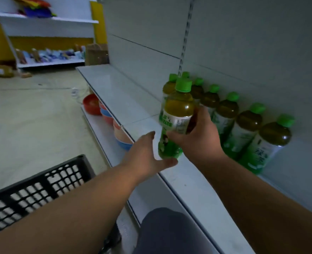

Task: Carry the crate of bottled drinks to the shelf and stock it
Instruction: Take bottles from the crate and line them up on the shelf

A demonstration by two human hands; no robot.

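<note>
bottle (177, 118) held upright in right hand (201, 142), just above the shelf (118, 88) front edge, near the back-wall row of bottles (243, 125). left hand (147, 154) released, fingers straight, beside it. crate (32, 187) low left. stocking step; next likely set it down by the row.

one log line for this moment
stage: stocking | right hand: grips bottle over shelf | left hand: open, beside bottle base | crate: lower left

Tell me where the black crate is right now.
The black crate sits at the lower left of the head view, left of the shelf, beneath the left forearm.
</note>
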